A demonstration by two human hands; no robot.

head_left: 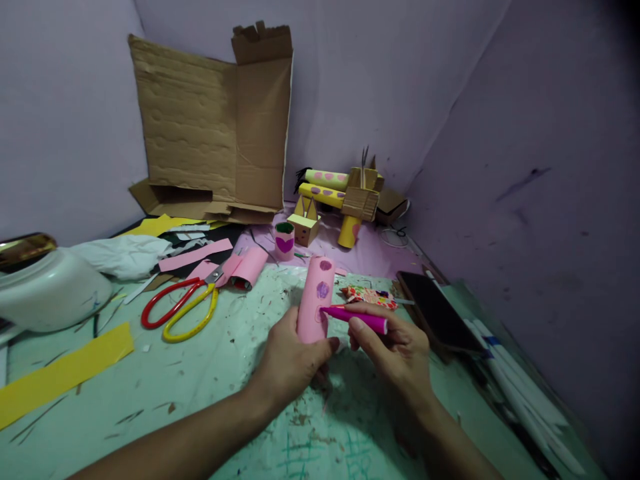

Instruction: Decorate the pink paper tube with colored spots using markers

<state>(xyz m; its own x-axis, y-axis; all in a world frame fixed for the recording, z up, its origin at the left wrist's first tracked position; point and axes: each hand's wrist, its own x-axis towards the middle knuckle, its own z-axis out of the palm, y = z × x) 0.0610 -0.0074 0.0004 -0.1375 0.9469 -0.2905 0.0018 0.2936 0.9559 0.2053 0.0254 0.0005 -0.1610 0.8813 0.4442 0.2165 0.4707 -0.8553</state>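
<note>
My left hand (295,360) is wrapped round the lower end of a pink paper tube (313,287), which leans away from me above the table. Two purple spots are filled in on the tube, and a third is a drawn outline lower down. Between the fingers of my right hand (395,343) is a magenta marker (363,318), its tip at that lower outline. Just beyond the tube stands a short pink cup (285,241) with a purple heart. To the left, scissors (193,300) with one red and one yellow handle lie on the table.
Cut cardboard (215,127) stands against the back wall. Yellow spotted tubes with cardboard pieces (325,193) are at the back, beside a small cardboard box (303,229). A phone (440,310) lies right, a white pot (50,290) left, and a yellow paper strip (70,370) front left.
</note>
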